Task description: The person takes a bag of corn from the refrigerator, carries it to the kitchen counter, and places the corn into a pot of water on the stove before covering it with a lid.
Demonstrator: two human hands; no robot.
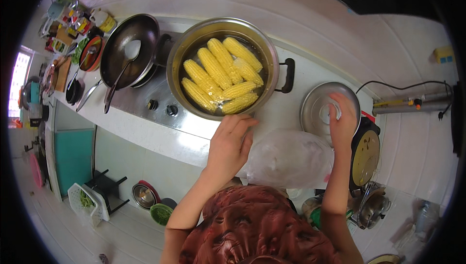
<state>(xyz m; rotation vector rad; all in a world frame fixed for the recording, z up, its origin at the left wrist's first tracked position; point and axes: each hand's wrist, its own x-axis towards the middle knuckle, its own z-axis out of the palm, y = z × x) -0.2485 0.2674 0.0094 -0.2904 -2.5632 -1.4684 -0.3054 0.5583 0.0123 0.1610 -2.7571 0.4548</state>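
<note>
A large steel stockpot stands before me, with several yellow corn cobs lying in water inside it. At its near rim is my left hand, fingers bent and thumb apart, with nothing visible in it; whether it touches the rim I cannot tell. My right hand, slightly blurred, hovers over a round steel lid on the counter. Its thumb and fingers are spread near the lid's centre knob, and contact is unclear. Between my forearms lies a translucent plastic bag at the counter's front edge.
Left of the pot, a dark wok holds a metal spatula on the gas stove. Farther left are an orange bowl and bottles. An electric griddle sits at right, below a cable.
</note>
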